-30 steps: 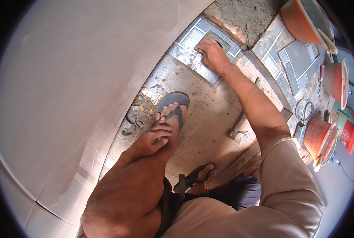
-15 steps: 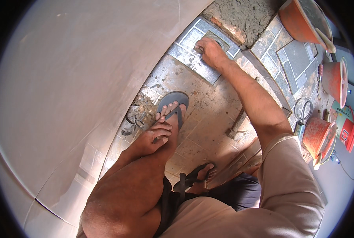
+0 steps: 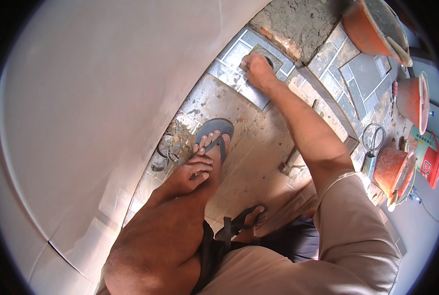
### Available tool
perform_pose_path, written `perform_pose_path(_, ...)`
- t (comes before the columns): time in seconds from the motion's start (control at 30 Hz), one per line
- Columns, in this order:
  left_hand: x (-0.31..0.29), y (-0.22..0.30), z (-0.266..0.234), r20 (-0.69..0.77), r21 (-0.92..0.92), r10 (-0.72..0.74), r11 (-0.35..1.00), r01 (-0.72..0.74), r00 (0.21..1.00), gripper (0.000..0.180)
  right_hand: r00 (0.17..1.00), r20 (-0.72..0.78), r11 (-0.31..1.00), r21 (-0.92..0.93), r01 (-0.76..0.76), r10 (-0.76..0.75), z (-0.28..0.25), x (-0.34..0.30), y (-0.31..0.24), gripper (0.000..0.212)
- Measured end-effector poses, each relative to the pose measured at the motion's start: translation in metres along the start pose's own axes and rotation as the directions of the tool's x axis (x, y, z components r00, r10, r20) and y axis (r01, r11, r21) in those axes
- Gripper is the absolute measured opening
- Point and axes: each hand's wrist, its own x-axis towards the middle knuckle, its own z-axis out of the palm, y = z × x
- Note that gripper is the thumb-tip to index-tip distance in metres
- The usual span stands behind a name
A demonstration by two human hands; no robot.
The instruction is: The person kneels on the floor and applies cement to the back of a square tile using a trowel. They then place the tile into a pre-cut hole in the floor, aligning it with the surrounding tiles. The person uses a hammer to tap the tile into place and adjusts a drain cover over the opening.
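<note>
Bent at the fingers, my right hand (image 3: 259, 73) is closed at the left edge of a square recess (image 3: 277, 62) in a grey patterned tile (image 3: 241, 83). What its fingertips hold, if anything, is hidden. A dark round hole (image 3: 269, 61) shows in the recess beside the knuckles. White powdery smears cover part of the tile's face. My left hand (image 3: 192, 173) rests against my shin just above the ankle, its fingers loosely apart with nothing in them. A grey flip-flop (image 3: 214, 129) is on the foot below it.
A pale smooth wall (image 3: 91, 88) fills the left side. Wet mortar (image 3: 298, 29) lies beyond the tile. To the right stand an orange bucket (image 3: 364, 29) and two red buckets (image 3: 408, 101), (image 3: 389, 167), a whisk-like tool (image 3: 370, 160), and a raised tiled step (image 3: 337, 101). Rubble (image 3: 177, 140) lies by the wall.
The view has shifted slightly, so the tile sits a little lower. My right hand stays at the recess, with more of the dark hole showing. My left hand has barely moved.
</note>
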Motion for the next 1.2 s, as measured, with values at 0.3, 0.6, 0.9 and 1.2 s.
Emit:
perform_pose_path(0.3,-0.004,0.008,-0.004,-0.003,0.017,-0.028,0.999,0.028,1.0,0.024,0.988,-0.156,0.976,-0.213,-0.036,0.002,0.061,-0.008,-0.005,0.033)
perform_pose_path(0.6,0.005,0.007,0.0,0.041,-0.025,-0.032,0.999,0.033,0.999,0.024,0.941,-0.131,0.949,-0.009,-0.315,0.311,0.045,0.001,-0.017,0.036)
perform_pose_path(0.9,0.023,0.0,0.01,0.016,0.044,0.129,0.991,-0.129,0.992,0.027,0.955,-0.28,0.928,-0.323,-0.188,0.096,0.069,0.021,0.051,0.029)
perform_pose_path(1.2,-0.004,-0.018,0.01,-0.005,-0.075,-0.004,0.997,0.004,1.0,0.025,0.954,-0.262,0.985,0.128,-0.112,0.143,0.037,-0.011,0.017,0.033)
